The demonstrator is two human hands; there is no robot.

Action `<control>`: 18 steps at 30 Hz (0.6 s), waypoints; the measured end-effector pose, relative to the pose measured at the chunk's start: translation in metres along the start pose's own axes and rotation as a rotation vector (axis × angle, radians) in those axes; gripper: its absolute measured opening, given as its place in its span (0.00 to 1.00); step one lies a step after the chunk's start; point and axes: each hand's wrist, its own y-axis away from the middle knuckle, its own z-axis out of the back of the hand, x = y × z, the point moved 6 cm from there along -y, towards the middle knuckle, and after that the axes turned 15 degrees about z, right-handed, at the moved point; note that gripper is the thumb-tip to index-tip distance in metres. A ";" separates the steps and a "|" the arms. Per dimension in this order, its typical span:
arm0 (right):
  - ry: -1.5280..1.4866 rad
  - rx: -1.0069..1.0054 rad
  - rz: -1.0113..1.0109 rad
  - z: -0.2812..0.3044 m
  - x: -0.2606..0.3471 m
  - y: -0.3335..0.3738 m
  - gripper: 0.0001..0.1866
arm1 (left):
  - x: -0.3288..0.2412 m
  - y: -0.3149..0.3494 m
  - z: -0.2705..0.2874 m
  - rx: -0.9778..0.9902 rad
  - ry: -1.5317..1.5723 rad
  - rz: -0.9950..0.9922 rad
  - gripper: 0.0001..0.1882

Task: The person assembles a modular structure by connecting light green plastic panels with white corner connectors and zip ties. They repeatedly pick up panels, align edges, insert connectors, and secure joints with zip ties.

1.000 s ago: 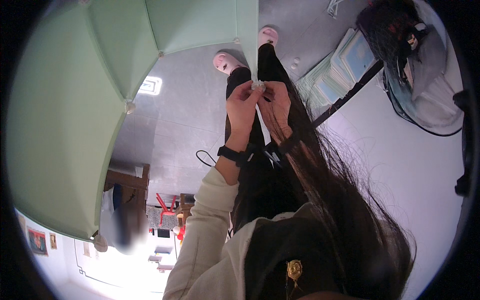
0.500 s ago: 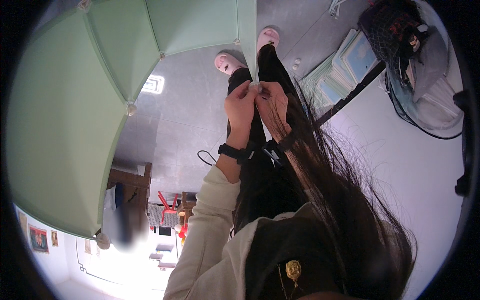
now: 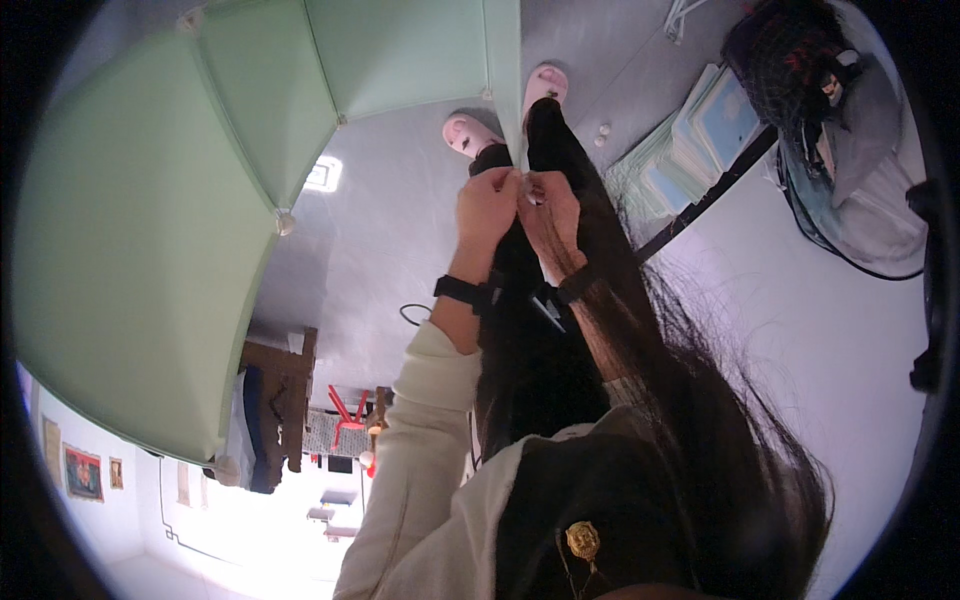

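Note:
A pale green umbrella (image 3: 120, 260) is spread open across the left and upper left, its white rounded rib tips showing along the canopy's edge. A fold of its canopy runs down to my hands above my lap. With closed fingers, my left hand (image 3: 487, 212) pinches the canopy's lower corner. My right hand (image 3: 553, 215) is closed beside it, touching or nearly touching the left fingertips. A small whitish, shiny piece (image 3: 534, 190) shows at the right fingers, perhaps a rib tip; the fingers partly hide it. Both wrists wear black straps.
Pink slippers (image 3: 470, 134) are on my feet on the grey floor. To the right stand a white tabletop (image 3: 800, 340), a fanned stack of pale booklets (image 3: 705, 125) and a bag (image 3: 865, 200). Wooden furniture (image 3: 295, 400) and a red stool (image 3: 348, 415) are at the lower left.
The view has shifted slightly, so the umbrella appears a little further right. My fingers have moved at the canopy corner; the white piece between both hands now shows at my right fingers.

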 end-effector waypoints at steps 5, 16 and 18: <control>-0.451 -0.245 0.182 -0.019 -0.019 -0.007 0.20 | -0.089 -0.024 0.025 -0.283 -0.109 -0.526 0.31; -1.197 -0.491 -0.030 -0.065 -0.073 -0.034 0.18 | -0.205 -0.098 0.011 -0.516 0.030 -0.900 0.35; -0.899 -0.475 0.130 -0.069 -0.061 -0.038 0.22 | -0.237 -0.089 0.030 -0.535 -0.047 -1.197 0.35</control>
